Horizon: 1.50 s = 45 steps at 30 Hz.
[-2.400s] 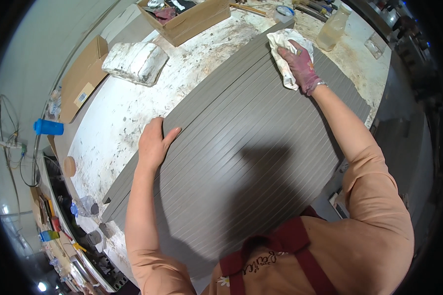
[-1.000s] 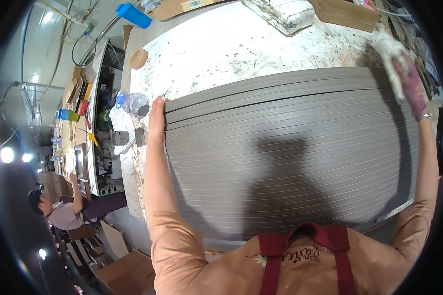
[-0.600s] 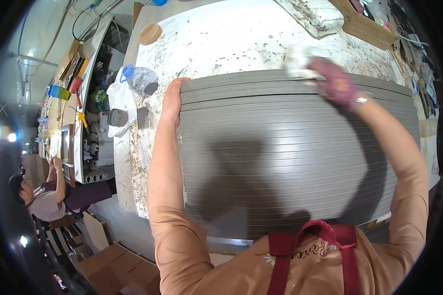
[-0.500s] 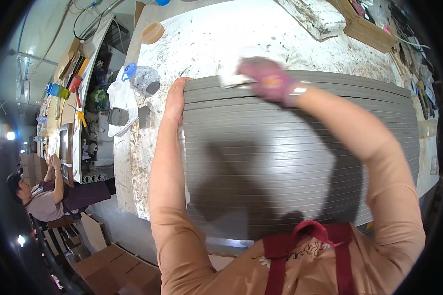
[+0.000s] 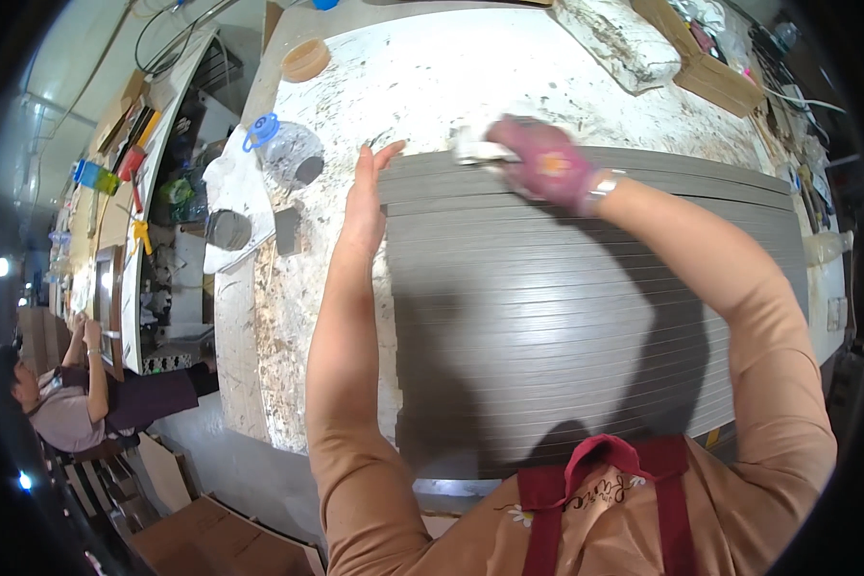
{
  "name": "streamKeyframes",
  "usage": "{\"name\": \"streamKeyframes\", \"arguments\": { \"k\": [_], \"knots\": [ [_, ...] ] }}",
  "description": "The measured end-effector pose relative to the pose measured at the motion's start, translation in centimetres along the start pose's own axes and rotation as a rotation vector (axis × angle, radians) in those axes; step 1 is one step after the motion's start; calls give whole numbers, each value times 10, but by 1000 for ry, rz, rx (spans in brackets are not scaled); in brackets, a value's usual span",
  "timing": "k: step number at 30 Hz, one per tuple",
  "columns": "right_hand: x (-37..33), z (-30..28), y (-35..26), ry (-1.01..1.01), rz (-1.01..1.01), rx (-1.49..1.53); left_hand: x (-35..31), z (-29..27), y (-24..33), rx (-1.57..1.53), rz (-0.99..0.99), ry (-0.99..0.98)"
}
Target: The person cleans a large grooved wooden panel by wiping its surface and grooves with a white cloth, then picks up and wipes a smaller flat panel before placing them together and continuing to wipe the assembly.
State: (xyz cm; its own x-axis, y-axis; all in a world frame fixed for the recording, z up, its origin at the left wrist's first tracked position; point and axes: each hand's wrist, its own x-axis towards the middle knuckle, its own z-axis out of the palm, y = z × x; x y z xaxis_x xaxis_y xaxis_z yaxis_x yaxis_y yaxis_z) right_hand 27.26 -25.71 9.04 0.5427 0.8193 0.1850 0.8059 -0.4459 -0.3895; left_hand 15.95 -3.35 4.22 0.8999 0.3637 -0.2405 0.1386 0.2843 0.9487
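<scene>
In front of me lies a large stack of thin grey boards (image 5: 547, 317), its long edges facing me in layered lines. My right hand (image 5: 542, 165), in a purple-pink work glove, is closed on a white cloth (image 5: 480, 147) and presses it on the far edge of the stack, left of its middle. At the stack's left end stands my bare left hand (image 5: 363, 202). Its fingers are stretched and somewhat apart, the palm side along the boards' ends; whether it touches them I cannot tell.
On the stained white table (image 5: 403, 77) are a clear jug with a blue cap (image 5: 290, 154), a round tan piece (image 5: 305, 60), a white rag (image 5: 223, 187), a grey cup (image 5: 228, 230) and a dirty white block (image 5: 619, 43). A cardboard box (image 5: 720, 77) stands far right. Another person (image 5: 67, 403) works at the left.
The stack and table have shifted in view. My left fingers have spread from lying close along the stack's end. The right hand still holds the cloth at the far edge, slightly further right in the picture.
</scene>
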Motion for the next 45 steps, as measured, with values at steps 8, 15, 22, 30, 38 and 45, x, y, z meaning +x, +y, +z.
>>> {"name": "streamKeyframes", "arguments": {
  "k": [8,15,22,30,38,45],
  "knots": [
    [85,57,-54,-16,-145,218,-4,11,7,78,-101,268],
    [-11,-11,10,-126,-250,124,8,-31,-13,348,246,-11],
    [30,29,-56,-144,-291,71,17,-26,-27,493,334,54],
    [58,35,-69,-168,-216,327,26,-31,-39,713,398,201],
    [75,65,-118,-147,-245,50,57,-87,-96,1005,692,265],
    [46,-18,-46,-288,321,590,24,-29,-33,645,398,238]
  ]
}}
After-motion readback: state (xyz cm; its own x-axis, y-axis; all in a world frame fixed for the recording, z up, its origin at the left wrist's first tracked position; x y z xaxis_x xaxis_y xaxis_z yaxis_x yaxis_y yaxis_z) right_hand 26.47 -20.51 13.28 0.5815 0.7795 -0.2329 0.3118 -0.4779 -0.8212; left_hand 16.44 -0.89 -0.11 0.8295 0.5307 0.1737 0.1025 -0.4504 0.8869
